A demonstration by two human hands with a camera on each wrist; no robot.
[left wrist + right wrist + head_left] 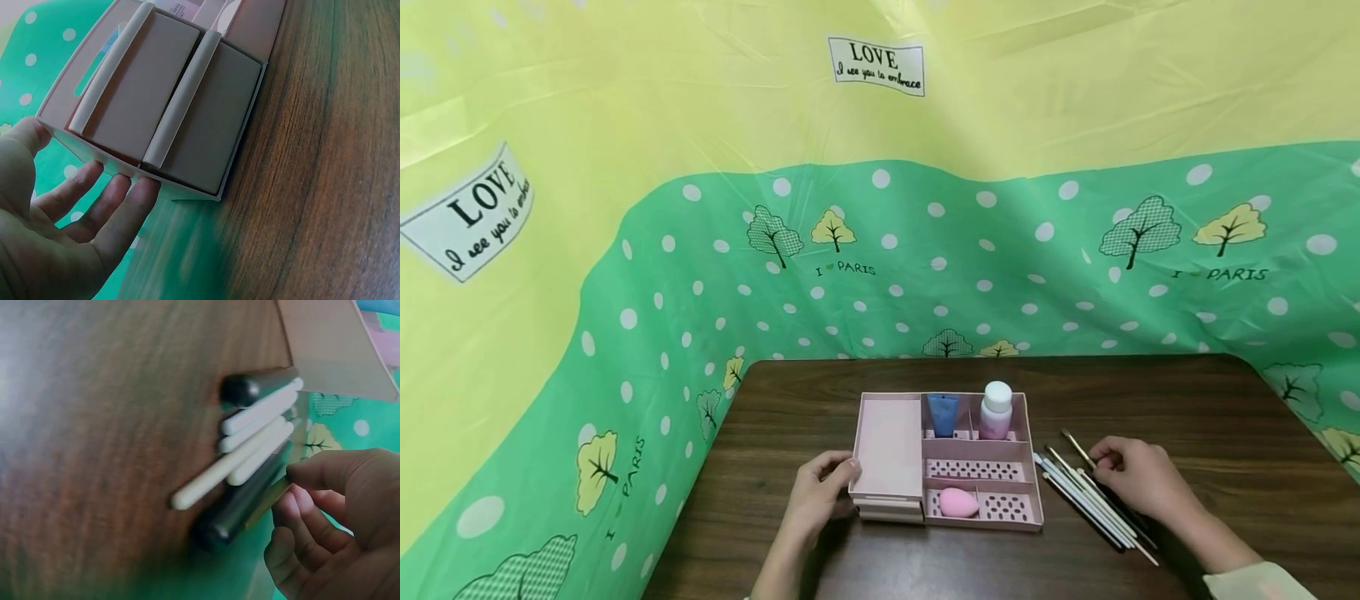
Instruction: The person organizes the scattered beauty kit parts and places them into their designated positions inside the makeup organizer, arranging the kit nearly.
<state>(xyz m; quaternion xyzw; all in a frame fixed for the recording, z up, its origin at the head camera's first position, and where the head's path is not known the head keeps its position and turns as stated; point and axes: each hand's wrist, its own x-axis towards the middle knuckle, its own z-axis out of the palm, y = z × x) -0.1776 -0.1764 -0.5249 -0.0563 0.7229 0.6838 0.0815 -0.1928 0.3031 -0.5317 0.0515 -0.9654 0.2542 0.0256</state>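
On the table sits a pink makeup organizer (891, 450) with two drawers (147, 81). My left hand (822, 493) rests against its left side, thumb at the top edge and fingertips on the side wall. Its compartments hold a blue tube (943, 414), a white-capped bottle (996, 412) and a pink makeup sponge (958, 502). To the right of the organizer, my right hand (1138, 473) pinches a slim makeup brush (1077, 448) between thumb and fingers. Beneath that hand lies a loose bundle of brushes (1093, 500), with pale and black handles.
The dark wooden table (805, 392) reaches back to a green and yellow printed cloth (880, 225) that hangs behind it and at its sides. The brush bundle lies close to the organizer's right wall.
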